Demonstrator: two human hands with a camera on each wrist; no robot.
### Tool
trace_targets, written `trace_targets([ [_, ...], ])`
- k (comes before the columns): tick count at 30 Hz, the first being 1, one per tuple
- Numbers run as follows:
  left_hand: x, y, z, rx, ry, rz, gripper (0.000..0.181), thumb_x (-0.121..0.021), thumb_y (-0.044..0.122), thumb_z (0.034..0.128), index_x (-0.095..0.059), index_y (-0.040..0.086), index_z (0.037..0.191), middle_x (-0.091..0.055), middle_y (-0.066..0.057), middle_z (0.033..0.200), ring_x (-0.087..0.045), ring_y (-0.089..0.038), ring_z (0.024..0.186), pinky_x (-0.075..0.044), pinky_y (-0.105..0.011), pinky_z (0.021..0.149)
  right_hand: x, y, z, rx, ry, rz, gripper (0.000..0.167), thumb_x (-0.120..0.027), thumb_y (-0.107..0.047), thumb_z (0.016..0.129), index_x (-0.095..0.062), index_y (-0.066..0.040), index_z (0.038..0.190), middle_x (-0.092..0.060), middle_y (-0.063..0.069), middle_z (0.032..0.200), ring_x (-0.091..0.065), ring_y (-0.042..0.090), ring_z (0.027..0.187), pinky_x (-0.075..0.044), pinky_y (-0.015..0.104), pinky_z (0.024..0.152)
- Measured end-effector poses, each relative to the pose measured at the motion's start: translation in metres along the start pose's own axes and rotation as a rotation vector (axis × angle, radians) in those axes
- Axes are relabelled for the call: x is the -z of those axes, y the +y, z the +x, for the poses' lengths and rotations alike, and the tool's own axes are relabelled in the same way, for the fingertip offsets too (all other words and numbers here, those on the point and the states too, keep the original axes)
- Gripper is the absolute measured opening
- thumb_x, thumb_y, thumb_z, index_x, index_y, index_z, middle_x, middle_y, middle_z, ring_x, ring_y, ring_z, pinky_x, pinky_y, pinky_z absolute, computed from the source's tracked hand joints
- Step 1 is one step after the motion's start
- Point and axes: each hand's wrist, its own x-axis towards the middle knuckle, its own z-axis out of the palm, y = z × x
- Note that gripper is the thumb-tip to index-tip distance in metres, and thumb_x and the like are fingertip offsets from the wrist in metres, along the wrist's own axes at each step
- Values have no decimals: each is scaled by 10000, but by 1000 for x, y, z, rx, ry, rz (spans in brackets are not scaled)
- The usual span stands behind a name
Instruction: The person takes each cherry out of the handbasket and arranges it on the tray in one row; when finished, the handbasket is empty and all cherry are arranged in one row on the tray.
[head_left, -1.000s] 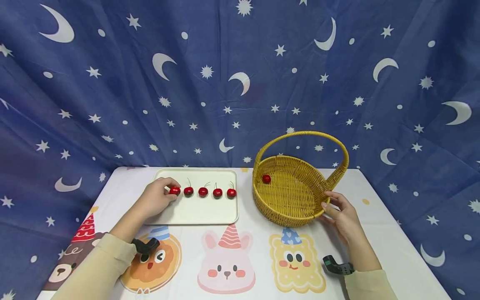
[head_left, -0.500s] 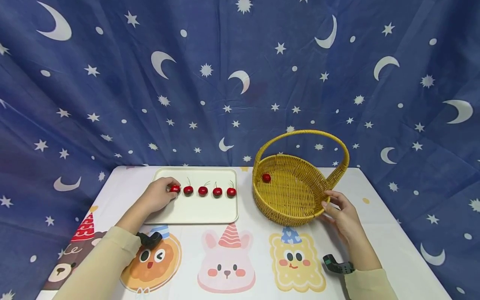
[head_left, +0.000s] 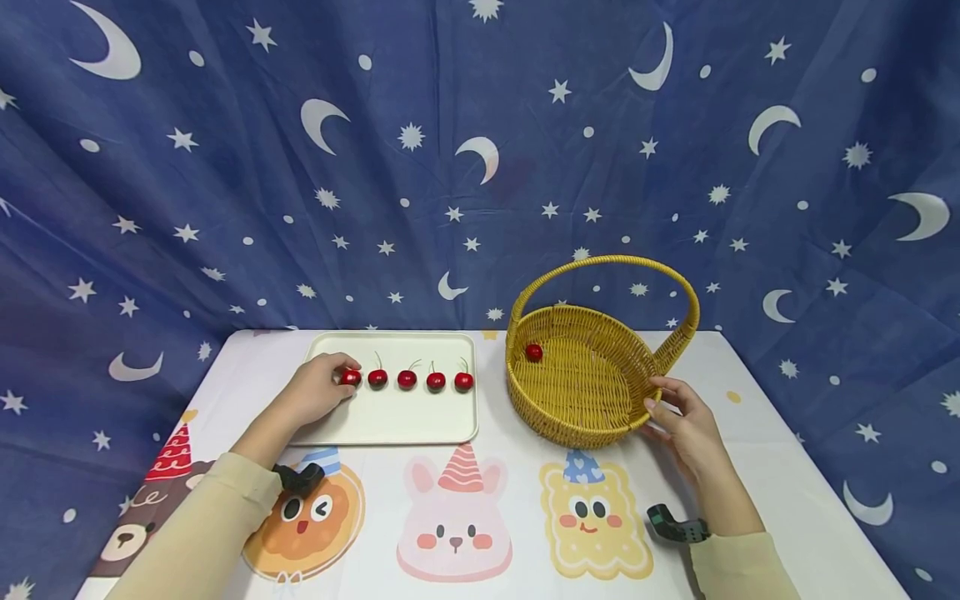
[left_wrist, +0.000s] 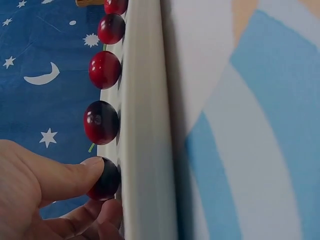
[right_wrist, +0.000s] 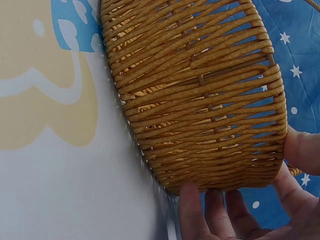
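Note:
My left hand (head_left: 318,390) pinches the leftmost cherry (head_left: 350,377) between thumb and fingers, over the left part of a white rectangular tray (head_left: 390,425). In the left wrist view the thumb presses on this dark red cherry (left_wrist: 106,181), right beside the tray's rim. Several more cherries (head_left: 407,380) with stems sit in a row to its right. A round woven basket (head_left: 577,392) with a tall arched handle stands right of the tray, one cherry (head_left: 534,352) inside at its left. My right hand (head_left: 682,425) holds the basket's right side, thumb at the rim, fingers against the outer wall (right_wrist: 215,125).
A white cloth (head_left: 525,508) printed with cartoon figures covers the table. Behind it hangs a blue curtain (head_left: 420,183) with moons and stars. Dark wrist-worn devices show below each hand, the right device (head_left: 675,527) close to the cloth.
My left wrist has shifted slightly up and to the right, while its fingers stay at the leftmost cherry. The right hand keeps its hold on the basket. The head view has tilted very slightly.

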Motion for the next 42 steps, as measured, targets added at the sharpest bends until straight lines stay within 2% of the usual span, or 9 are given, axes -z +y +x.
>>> trace_targets([
  [5,5,4,-3,-38,40,36,420,-758,89,958,-685,50,1370,-667,-261,1291,-646,-354,1048,-513,-551,935,0,-1,1,5,2,1,453,-620,-91,1082,-461,-60,1505,-417,133,1457,-621,69,1129,-628,254,871],
  [9,9,24,-12,-102,96,47,425,-748,58,953,-683,60,1372,-644,-236,1315,-627,-290,954,-512,-427,821,0,-2,2,8,-2,-2,465,-634,-109,1079,-459,-57,1507,-418,137,1461,-623,73,1133,-628,257,873],
  [13,7,65,-19,-222,112,-32,444,-767,10,931,-695,76,1364,-675,-182,1295,-618,-205,862,-482,-331,736,1,-2,2,9,-1,-8,475,-623,-91,1081,-446,-42,1519,-415,144,1464,-616,74,1132,-628,253,874],
  [17,-5,111,-23,-371,84,-101,451,-810,6,906,-715,121,1332,-709,-93,1247,-676,-214,929,-518,-330,773,2,0,1,1,1,-22,480,-613,-78,1082,-438,-41,1527,-403,150,1487,-604,74,1148,-629,252,877],
  [23,-36,178,-21,-529,-110,-238,560,-818,28,921,-644,158,1437,-701,-30,1255,-698,-260,1101,-616,-407,910,3,1,0,5,-5,-23,485,-615,-74,1080,-432,-28,1527,-411,138,1455,-601,78,1150,-632,259,875],
  [27,-58,218,-6,-572,-226,-275,680,-808,37,932,-543,166,1544,-678,-24,1310,-664,-266,1231,-584,-434,1036,3,1,0,1,-4,-16,488,-620,-80,1080,-433,-32,1528,-415,120,1444,-607,69,1139,-631,255,878],
  [33,-89,260,31,-628,-275,-84,748,-800,69,936,-476,194,1598,-629,-30,1481,-596,-217,1400,-490,-372,1191,4,3,1,3,1,-31,498,-630,-85,1077,-434,-36,1532,-389,174,1511,-627,44,1102,-636,264,864],
  [37,-109,275,53,-597,-315,-12,763,-806,71,920,-477,189,1599,-625,-43,1511,-571,-219,1439,-455,-370,1226,4,3,0,1,-2,-24,491,-627,-80,1078,-441,-48,1531,-376,181,1539,-629,44,1124,-636,268,864],
  [42,-125,280,75,-494,-321,-78,711,-807,55,910,-542,177,1558,-570,-70,1568,-496,-273,1507,-437,-405,1241,2,1,0,6,-8,-11,493,-626,-80,1079,-439,-50,1535,-378,166,1527,-615,59,1157,-634,264,867],
])
